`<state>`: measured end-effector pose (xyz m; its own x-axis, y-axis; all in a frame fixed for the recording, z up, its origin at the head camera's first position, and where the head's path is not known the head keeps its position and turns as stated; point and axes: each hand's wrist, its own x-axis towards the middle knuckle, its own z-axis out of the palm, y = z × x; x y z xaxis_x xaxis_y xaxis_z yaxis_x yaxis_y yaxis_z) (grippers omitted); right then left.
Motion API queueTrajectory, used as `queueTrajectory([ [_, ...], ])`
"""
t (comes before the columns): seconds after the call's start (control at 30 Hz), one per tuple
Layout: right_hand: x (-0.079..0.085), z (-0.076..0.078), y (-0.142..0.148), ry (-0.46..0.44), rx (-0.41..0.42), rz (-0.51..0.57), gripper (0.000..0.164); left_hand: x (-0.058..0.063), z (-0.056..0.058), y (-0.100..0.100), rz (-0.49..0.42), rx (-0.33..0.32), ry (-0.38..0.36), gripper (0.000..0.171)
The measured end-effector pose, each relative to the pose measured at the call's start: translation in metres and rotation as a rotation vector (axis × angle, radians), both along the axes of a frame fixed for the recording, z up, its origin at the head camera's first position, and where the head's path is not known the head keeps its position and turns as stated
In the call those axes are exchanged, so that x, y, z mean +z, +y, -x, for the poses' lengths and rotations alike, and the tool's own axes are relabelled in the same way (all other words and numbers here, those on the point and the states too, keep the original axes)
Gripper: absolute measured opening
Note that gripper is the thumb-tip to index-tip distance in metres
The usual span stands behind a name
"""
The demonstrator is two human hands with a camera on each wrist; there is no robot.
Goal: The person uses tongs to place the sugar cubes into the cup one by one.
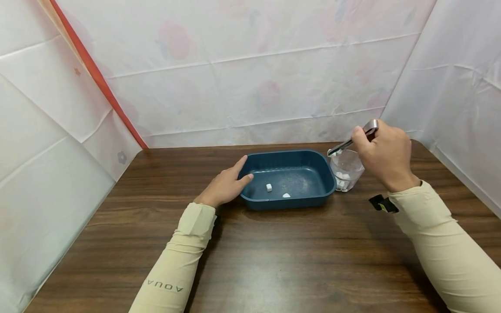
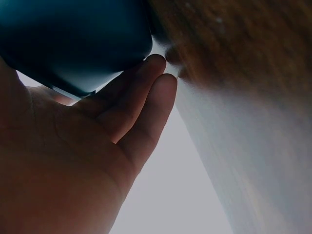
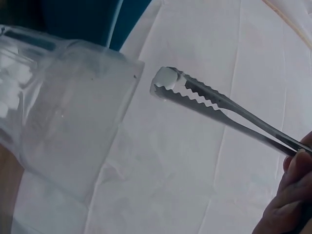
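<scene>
A dark blue plastic tray [image 1: 291, 202] sits on the table with two small white pieces inside, one a clear cube shape [image 1: 268, 187]. My left hand [image 1: 225, 184] holds its left end, thumb over the rim and fingers along the outer wall. In the left wrist view, fingers [image 2: 158, 97] touch the tray's [image 2: 97, 34] underside edge. My right hand [image 1: 385, 152] grips metal tongs [image 1: 369, 127]. Their toothed tips pinch a white cube [image 3: 166, 78], just outside the mouth of a clear glass [image 3: 73, 117]. More white cubes [image 1: 342, 180] lie at the bottom of that glass.
The glass stands close against the tray's right end on a brown wood-grain table [image 1: 250, 252]. A pale patterned sheet [image 1: 250, 87] hangs behind the table, and more sheeting closes in both sides. A red strip [image 1: 98, 74] runs down the left corner.
</scene>
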<state>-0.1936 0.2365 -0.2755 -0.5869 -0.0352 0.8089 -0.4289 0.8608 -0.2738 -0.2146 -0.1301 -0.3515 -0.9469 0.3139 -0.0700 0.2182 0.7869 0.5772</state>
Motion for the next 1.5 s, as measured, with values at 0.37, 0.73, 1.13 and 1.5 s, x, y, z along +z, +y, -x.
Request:
queueTrajectory([
  [0.37, 0.002, 0.001, 0.003, -0.055, -0.068, -0.040, 0.041, -0.001, -0.001, -0.001, -0.003, 0.004, -0.001, 0.072],
  [0.73, 0.001, 0.001, 0.004, -0.263, -0.118, -0.101, 0.038, -0.001, 0.000, -0.001, -0.002, 0.003, 0.009, 0.072],
  [1.13, -0.005, 0.007, 0.005, -0.377, -0.121, -0.157, 0.037, -0.002, 0.000, -0.002, 0.007, 0.010, 0.000, 0.072],
  [1.5, -0.012, 0.007, 0.003, -0.385, -0.091, -0.170, 0.037, 0.000, 0.000, 0.001, 0.009, 0.007, -0.003, 0.072],
])
